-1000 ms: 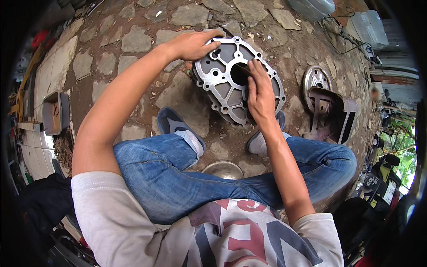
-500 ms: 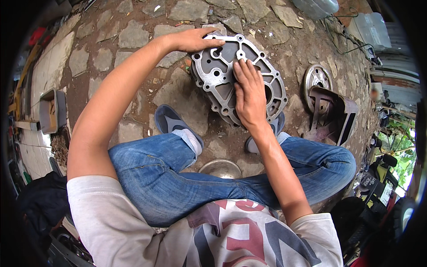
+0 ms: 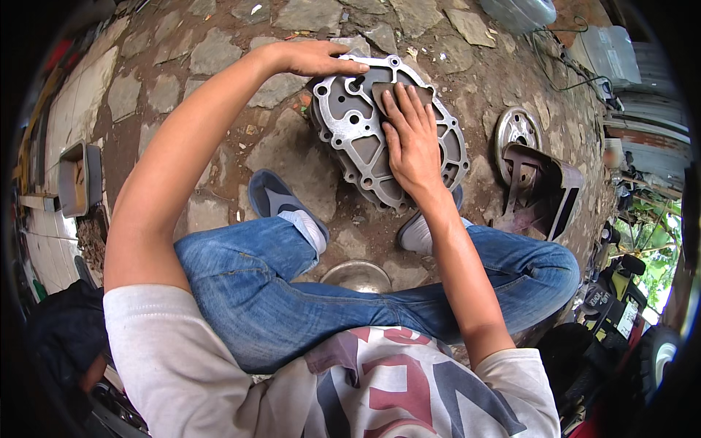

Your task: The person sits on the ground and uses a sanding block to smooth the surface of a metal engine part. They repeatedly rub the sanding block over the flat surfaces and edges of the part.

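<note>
Gripping a ribbed, silvery casting (image 3: 365,130), left fingers (image 3: 353,67) stand parted — right fingers (image 3: 413,109) flat on dark sheet (image 3: 381,95).

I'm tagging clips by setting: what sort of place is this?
It looks like a makeshift, open-air repair yard, though that is a guess. The ground is dirt and uneven stone, a metal casing is being worked on there, and a round metal disc is off to the right.

Grey tray (image 3: 93,177), round metal disc (image 3: 519,133)
</note>
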A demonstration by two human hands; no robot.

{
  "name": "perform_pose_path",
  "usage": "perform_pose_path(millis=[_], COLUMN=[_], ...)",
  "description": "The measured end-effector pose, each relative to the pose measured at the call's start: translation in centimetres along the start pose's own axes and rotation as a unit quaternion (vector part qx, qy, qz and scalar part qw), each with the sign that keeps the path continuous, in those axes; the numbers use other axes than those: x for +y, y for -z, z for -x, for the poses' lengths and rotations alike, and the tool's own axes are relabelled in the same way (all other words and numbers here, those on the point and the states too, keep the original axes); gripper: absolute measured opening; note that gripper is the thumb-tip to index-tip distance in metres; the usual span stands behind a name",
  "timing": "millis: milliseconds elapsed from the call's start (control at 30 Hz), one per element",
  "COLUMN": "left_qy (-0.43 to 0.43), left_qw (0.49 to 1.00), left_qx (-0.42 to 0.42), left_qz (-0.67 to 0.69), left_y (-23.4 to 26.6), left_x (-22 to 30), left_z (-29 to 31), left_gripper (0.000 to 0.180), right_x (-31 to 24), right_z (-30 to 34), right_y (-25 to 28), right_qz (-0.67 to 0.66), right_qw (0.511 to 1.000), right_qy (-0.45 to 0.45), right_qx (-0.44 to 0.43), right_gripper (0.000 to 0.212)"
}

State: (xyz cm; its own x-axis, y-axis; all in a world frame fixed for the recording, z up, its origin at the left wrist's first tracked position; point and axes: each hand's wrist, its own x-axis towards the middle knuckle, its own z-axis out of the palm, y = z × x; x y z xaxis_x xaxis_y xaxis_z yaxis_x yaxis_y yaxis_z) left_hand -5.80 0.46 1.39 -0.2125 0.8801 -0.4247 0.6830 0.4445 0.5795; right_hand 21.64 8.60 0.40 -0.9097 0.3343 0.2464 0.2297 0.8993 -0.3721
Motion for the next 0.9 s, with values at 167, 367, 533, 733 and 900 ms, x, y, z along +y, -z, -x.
perform_pose_path(millis=[167, 367, 533, 733, 900], left_qy=[-0.011, -0.010, -0.003, -0.003, -0.026], left_qw=[0.999, 1.000, 1.000, 0.998, 0.999], left_qx=[-0.027, -0.024, -0.027, -0.062, -0.002], left_qz=[0.023, 0.002, 0.014, 0.008, 0.029], left_y=[0.2, 0.6, 0.7, 1.1, -0.3], left_x=[-0.4, 0.4, 0.3, 0.8, -0.3], left_z=[-0.1, 0.1, 0.5, 0.6, 0.4], left_gripper=[0.099, 0.105, 0.110, 0.114, 0.110], right_x=[-1.2, -0.7, -0.6, -0.4, -2.0], right_z=[0.2, 0.8, 0.9, 1.2, 1.1], right_y=[0.2, 1.0, 1.1, 1.0, 1.6], right_qz=[0.019, 0.016, 0.021, 0.017, 0.000], right_qw=[0.999, 1.000, 0.999, 0.999, 0.995], right_qy=[0.019, -0.003, -0.012, 0.000, 0.035], right_qx=[-0.027, -0.023, -0.038, -0.041, -0.092], right_gripper=[0.053, 0.063, 0.074, 0.079, 0.076])
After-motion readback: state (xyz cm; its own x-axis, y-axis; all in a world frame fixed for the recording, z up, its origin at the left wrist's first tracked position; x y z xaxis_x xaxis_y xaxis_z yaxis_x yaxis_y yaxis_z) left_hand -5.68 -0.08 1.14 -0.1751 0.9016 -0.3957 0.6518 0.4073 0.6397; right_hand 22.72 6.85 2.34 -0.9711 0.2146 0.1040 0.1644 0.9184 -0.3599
